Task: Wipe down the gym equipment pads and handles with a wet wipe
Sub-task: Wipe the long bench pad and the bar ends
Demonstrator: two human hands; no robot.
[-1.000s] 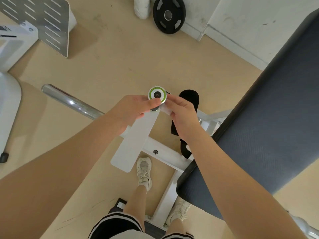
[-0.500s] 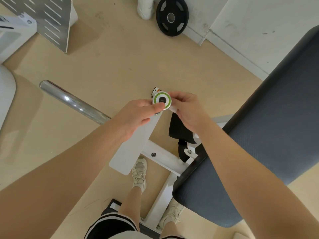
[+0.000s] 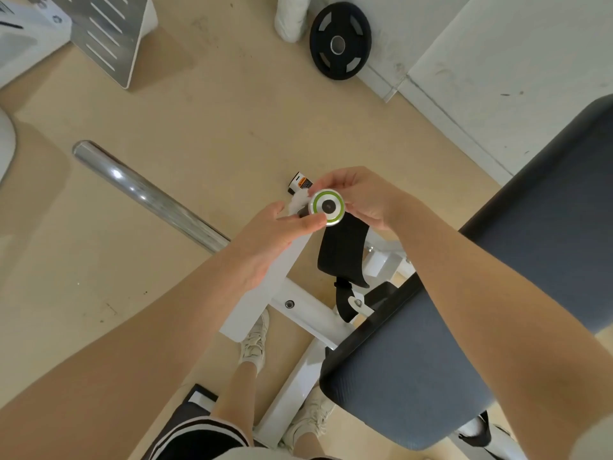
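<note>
A round silver knob [image 3: 326,207] with a green ring and a dark centre caps a handle that points up at me. My right hand [image 3: 363,197] curls round the knob's far and right edge. My left hand [image 3: 272,242] pinches its near left edge between thumb and forefinger. I cannot make out a wet wipe; my fingers may hide it. The knob's stem is hidden under my hands. The grey padded bench [image 3: 497,280] runs along the right, under my right forearm.
A white machine frame [image 3: 308,310] with a black strap [image 3: 343,257] lies below the knob, and my feet stand beside it. A chrome bar [image 3: 149,197] crosses the floor on the left. A black weight plate [image 3: 340,41] leans on the far wall. A perforated metal plate [image 3: 109,31] stands top left.
My right hand has slid from the knob's near side round to its far and right edge. My left fingers stay on the knob's left edge. The head camera has shifted slightly.
</note>
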